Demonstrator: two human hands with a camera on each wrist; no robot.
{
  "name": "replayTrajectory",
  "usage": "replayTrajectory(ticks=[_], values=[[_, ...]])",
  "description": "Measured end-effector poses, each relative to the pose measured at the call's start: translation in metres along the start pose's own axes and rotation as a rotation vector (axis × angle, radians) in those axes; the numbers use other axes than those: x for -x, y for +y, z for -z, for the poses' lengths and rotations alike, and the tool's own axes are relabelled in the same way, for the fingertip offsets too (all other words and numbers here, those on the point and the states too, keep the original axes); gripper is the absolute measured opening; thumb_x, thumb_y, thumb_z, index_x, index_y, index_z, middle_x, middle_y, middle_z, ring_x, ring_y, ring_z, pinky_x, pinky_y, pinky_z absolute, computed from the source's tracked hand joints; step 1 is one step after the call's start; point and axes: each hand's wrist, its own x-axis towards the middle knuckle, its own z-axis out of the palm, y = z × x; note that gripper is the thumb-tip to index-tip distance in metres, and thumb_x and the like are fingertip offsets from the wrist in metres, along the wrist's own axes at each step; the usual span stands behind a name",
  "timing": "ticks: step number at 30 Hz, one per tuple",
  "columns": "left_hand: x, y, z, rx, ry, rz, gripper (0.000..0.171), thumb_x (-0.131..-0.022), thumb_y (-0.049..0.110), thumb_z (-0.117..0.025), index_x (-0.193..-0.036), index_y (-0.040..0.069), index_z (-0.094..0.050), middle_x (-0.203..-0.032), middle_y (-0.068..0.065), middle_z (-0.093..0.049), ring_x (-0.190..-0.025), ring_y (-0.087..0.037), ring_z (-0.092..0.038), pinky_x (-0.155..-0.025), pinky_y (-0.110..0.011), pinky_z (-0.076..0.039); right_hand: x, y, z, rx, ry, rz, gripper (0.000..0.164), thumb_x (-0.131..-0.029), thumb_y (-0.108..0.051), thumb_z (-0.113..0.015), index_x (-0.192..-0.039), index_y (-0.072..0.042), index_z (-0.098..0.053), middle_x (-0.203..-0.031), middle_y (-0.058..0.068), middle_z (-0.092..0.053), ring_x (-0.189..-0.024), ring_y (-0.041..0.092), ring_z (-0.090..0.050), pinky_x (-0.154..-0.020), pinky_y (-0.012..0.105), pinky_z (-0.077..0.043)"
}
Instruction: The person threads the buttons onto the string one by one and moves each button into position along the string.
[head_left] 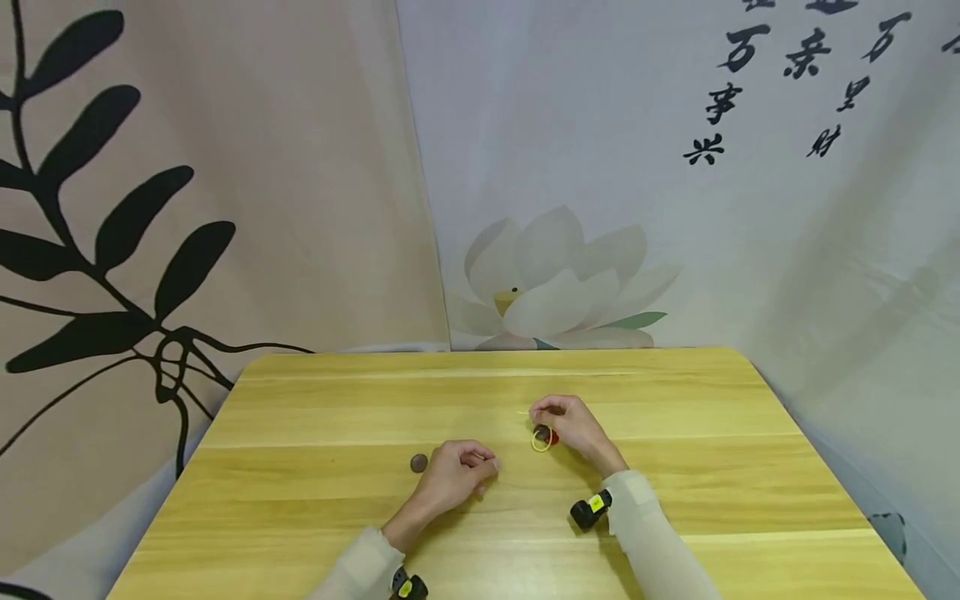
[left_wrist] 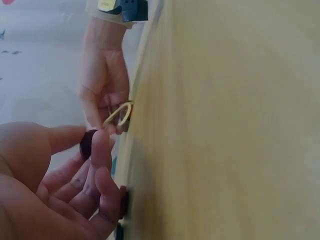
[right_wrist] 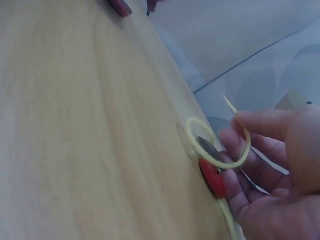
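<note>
My right hand pinches a thin yellow cord near its end, and the tip pokes out past the fingertips. The cord loops round beside a red disc and a dark grey disc, both flat and button-like, close under the fingers. Whether the cord runs through them I cannot tell. To the left, my left hand holds a small dark round disc between thumb and fingertip, with its other fingers curled loosely. Another dark disc lies on the table just left of that hand.
The light wooden table has rounded far corners. Behind it hangs a pale printed curtain with leaves, a lotus and writing. Each sleeve carries a small black wrist camera at the cuff.
</note>
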Motion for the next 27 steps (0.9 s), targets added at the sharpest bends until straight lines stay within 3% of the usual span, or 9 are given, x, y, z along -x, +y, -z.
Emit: replayTrajectory(ticks=[8,15,22,27], values=[[-0.006,0.004,0.006,0.013,0.051,0.023,0.010,-0.095,0.017,-0.067,-0.099,0.008,-0.069,-0.087,-0.011,-0.074,-0.059,-0.027,-0.067,-0.045,-0.020,-0.040,0.002,-0.001,-0.002,0.016,-0.002,0.008,0.014,-0.094,-0.012,-0.066,-0.101,0.000,-0.071,-0.093,0.013,-0.071,-0.073,0.015,-0.062,-0.059,0.027,-0.051],[-0.013,0.002,0.010,0.087,0.085,0.092,0.030,-0.095,0.013,-0.067,-0.121,0.001,-0.058,-0.091,-0.015,-0.074,-0.062,-0.028,-0.067,-0.049,-0.023,-0.047,0.004,-0.003,-0.004,0.051,-0.002,0.008,0.015,-0.093,-0.017,-0.069,-0.101,-0.005,-0.073,-0.096,0.011,-0.071,-0.077,0.018,-0.061,-0.059,0.027,-0.048],[-0.015,0.000,0.014,0.095,0.126,0.120,0.018,-0.093,0.014,-0.068,-0.104,-0.001,-0.067,-0.091,-0.015,-0.074,-0.060,-0.019,-0.065,-0.058,-0.033,-0.055,0.008,-0.011,-0.010,0.092,0.018,0.060,0.017,-0.094,-0.018,-0.068,-0.104,-0.005,-0.073,-0.101,0.006,-0.070,-0.084,0.019,-0.062,-0.062,0.027,-0.047],[-0.016,0.000,0.017,0.107,0.152,0.119,0.017,-0.094,0.014,-0.067,-0.105,0.001,-0.067,-0.090,-0.016,-0.073,-0.059,-0.018,-0.064,-0.060,-0.033,-0.056,0.012,-0.020,-0.011,0.096,0.036,0.064,0.018,-0.095,-0.019,-0.067,-0.105,-0.006,-0.073,-0.103,0.003,-0.070,-0.079,0.022,-0.061,-0.053,0.025,-0.043]])
